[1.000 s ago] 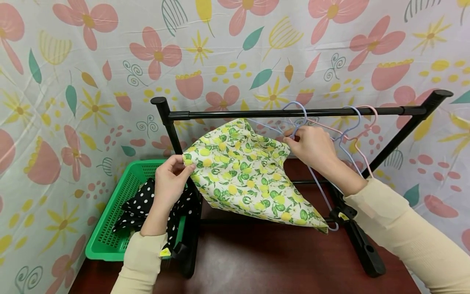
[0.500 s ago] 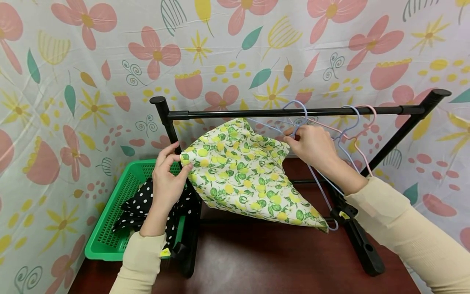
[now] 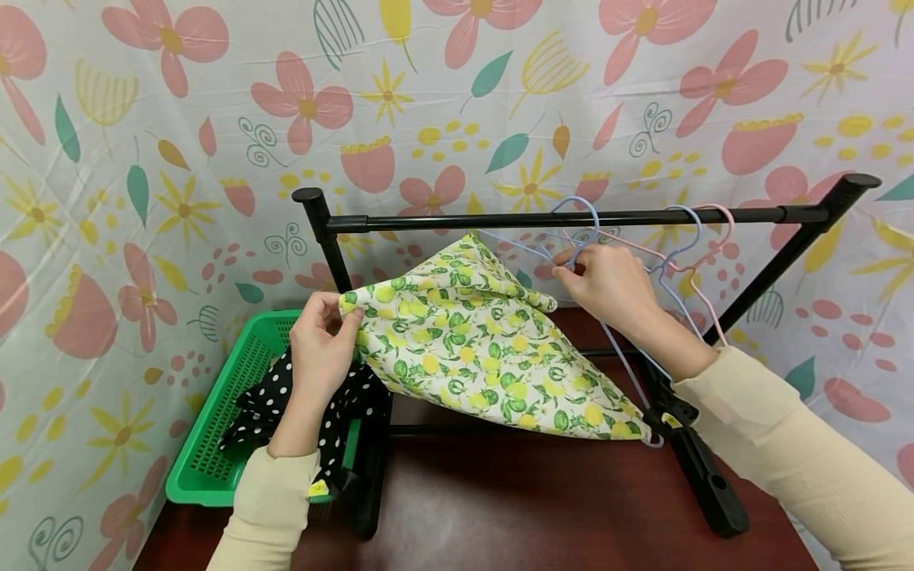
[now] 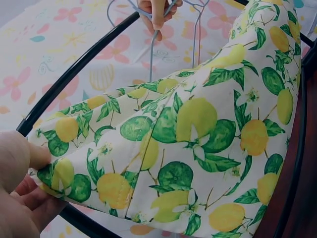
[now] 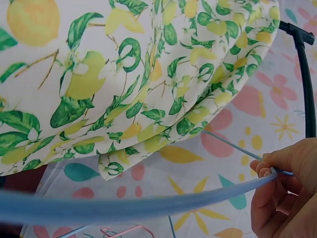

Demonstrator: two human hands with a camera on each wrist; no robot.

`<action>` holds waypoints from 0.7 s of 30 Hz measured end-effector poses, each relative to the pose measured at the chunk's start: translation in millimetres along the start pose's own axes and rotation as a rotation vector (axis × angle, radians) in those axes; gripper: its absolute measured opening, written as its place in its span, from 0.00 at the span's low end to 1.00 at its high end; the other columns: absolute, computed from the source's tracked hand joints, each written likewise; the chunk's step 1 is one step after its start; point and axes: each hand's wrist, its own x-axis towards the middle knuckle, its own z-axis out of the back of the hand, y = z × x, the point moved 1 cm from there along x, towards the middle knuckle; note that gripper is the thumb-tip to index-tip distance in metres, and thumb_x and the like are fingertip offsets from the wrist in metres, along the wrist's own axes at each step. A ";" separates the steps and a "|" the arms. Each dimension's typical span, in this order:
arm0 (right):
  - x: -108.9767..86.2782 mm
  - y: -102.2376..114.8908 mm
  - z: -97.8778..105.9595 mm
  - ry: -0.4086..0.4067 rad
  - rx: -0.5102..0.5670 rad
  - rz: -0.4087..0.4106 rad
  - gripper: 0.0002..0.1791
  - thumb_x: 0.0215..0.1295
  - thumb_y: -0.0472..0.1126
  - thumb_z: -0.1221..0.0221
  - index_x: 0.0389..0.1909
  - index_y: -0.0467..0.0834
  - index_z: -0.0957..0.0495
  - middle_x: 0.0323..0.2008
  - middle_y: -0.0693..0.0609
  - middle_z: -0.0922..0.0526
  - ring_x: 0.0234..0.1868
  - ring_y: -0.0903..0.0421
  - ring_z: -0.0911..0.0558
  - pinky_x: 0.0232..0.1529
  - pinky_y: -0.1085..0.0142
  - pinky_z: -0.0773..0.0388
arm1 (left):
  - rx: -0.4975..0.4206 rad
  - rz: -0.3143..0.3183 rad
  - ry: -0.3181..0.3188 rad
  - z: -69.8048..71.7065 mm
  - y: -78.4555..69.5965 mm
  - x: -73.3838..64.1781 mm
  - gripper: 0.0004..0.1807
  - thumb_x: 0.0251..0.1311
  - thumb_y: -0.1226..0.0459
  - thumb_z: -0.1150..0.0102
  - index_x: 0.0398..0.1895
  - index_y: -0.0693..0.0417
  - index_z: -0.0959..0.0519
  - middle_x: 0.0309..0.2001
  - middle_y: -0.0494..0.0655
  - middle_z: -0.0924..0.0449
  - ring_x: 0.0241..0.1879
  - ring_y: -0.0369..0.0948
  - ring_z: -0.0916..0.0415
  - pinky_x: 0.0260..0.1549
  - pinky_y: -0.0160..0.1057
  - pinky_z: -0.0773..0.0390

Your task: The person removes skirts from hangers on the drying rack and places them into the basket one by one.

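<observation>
A white garment with a lemon print [image 3: 471,349] spreads slantwise below the rack's bar, over one arm of a light blue hanger [image 3: 621,361]. My left hand [image 3: 320,345] pinches its left edge between thumb and fingers; the left wrist view shows a stitched seam [image 4: 143,158] near this grip. Just under the hook, my right hand [image 3: 607,279] grips the hanger's neck. In the right wrist view, the fingers curl round the blue hanger [image 5: 198,201], and a folded edge of the garment [image 5: 111,166] hangs apart from them. Cloth hides much of the hanger.
The hanger's hook is over the black bar [image 3: 464,221] of a clothes rack. Another blue hanger [image 3: 667,266] and a pink hanger [image 3: 714,305] hang to the right. A green basket [image 3: 203,444] holding black polka-dot cloth [image 3: 274,396] stands at the left on the dark red table [image 3: 500,507].
My left hand briefly spread its fingers, then pinched the edge again slightly farther left. The garment shifted, its upper right fold dropping away from my right hand, which stayed on the hanger.
</observation>
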 end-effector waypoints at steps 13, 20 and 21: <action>-3.7 3.9 -1.6 -0.022 -0.043 0.038 0.27 0.61 0.44 0.41 0.04 0.45 0.38 0.08 0.52 0.34 0.05 0.59 0.48 0.08 0.69 0.51 | -0.030 -0.038 0.008 -0.4 2.3 5.4 0.11 0.57 0.64 0.40 0.44 0.48 0.21 0.32 0.47 0.19 0.28 0.32 0.26 0.23 0.28 0.28; -5.2 3.8 -1.5 -0.027 -0.048 0.043 0.28 0.60 0.44 0.41 0.04 0.45 0.39 0.07 0.51 0.38 0.05 0.59 0.47 0.08 0.69 0.51 | -0.103 -0.006 -0.050 4.9 -1.1 7.8 0.07 0.57 0.64 0.39 0.38 0.56 0.22 0.29 0.50 0.20 0.25 0.34 0.26 0.22 0.28 0.28; -5.2 3.6 -1.4 -0.028 -0.050 0.045 0.28 0.60 0.44 0.41 0.04 0.45 0.39 0.07 0.52 0.38 0.05 0.59 0.47 0.09 0.69 0.51 | -0.112 0.004 -0.060 6.2 -2.0 8.2 0.08 0.57 0.64 0.39 0.38 0.56 0.22 0.29 0.49 0.20 0.25 0.34 0.26 0.22 0.28 0.28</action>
